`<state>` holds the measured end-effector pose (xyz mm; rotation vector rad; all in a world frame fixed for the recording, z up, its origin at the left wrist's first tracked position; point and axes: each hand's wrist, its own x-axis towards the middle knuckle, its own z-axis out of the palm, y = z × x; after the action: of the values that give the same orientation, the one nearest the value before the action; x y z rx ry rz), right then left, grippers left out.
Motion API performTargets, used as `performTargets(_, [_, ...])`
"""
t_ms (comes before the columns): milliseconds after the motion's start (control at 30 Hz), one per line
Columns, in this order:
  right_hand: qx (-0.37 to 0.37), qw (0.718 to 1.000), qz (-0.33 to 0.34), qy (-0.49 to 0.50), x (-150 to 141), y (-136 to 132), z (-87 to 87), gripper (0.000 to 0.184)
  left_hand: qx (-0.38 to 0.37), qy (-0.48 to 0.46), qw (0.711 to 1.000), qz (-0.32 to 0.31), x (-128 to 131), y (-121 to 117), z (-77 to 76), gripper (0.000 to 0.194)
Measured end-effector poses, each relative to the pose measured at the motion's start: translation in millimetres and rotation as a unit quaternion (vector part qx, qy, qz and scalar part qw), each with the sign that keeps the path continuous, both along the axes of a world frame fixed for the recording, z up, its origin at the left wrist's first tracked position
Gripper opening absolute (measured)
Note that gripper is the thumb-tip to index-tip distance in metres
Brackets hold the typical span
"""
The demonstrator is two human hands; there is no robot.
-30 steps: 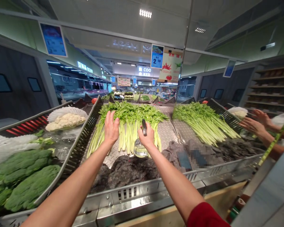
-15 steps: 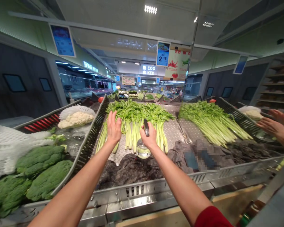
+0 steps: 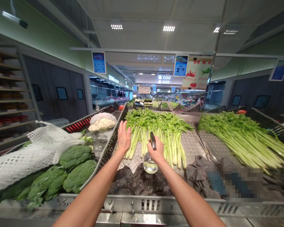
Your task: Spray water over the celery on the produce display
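- White foam netting (image 3: 21,160): farthest left of the celery (image 3: 167,129), draped beside the broccoli.
- Broccoli (image 3: 79,176), several heads: left of the celery and nearer the viewer.
- Cauliflower (image 3: 103,125), foam-backed: left of the celery, beyond the broccoli.
- Black slatted crate wall (image 3: 111,136): just left of the celery.
- Left hand (image 3: 124,137): before the celery's left edge, fingers extended upward, released; contact with the stalks cannot be told.
- Spray bottle (image 3: 150,165), clear, liquid inside: in front of the celery's middle, above dark crumpled material.
- Right hand (image 3: 157,150): before the celery, grasping the spray bottle's top.
- Metal tread plate (image 3: 192,142): beneath the celery, showing to its right.
- Blue price sign (image 3: 181,65), "2.18": above the celery's right side.
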<state>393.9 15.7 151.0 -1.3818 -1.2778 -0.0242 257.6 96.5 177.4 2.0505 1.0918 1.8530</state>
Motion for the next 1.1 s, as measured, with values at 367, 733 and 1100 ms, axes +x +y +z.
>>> performTargets(367, [0.019, 0.998, 0.061, -0.014, -35, 6, 3.5, 0.015, 0.002, -0.003, 0.999, 0.037, -22, 4, -0.2, 0.048])
performTargets(733, [0.051, 0.995, 0.081, -0.02, -56, 6, 9.8, 0.023, 0.014, -0.011, 0.999, 0.045, -33, 4, 4.8, 0.047])
performTargets(1100, [0.036, 0.998, 0.043, -0.026, -40, 6, 13.5, 0.021, 0.011, 0.004, 0.999, 0.048, -28, 2, 9.7, 0.05])
